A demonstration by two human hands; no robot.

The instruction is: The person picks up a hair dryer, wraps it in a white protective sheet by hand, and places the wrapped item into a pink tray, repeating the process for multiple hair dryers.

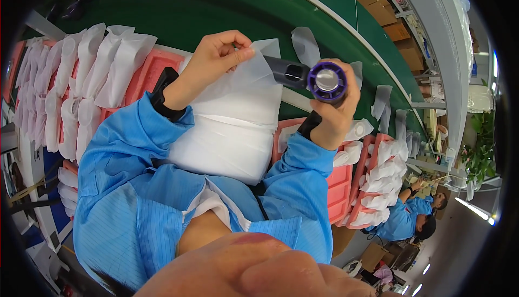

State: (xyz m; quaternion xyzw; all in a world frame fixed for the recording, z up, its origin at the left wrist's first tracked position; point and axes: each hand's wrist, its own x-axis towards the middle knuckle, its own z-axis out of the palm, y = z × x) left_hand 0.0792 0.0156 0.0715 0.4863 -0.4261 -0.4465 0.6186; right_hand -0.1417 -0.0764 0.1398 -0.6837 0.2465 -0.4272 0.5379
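Note:
My right hand (341,102) is wrapped round a dark grey handheld appliance (289,72) with a round head; a purple spoked ring surrounds its silver centre. Its handle points left, and the handle's end reaches the edge of a translucent white sleeve (258,62). Thumb and fingertips of my left hand (224,54) pinch that sleeve by its upper left part. Whether the handle's end is inside or just behind the sleeve I cannot tell. Below both hands, against my body, lies a thick stack of white sleeves (224,145).
Pink trays (148,72) with rows of white-wrapped items (89,70) stand at left. More pink trays (339,183) with wrapped pieces (378,183) are at right. Loose translucent sleeves (306,45) lie on the green bench (189,5). Co-workers in blue (403,218) sit farther right.

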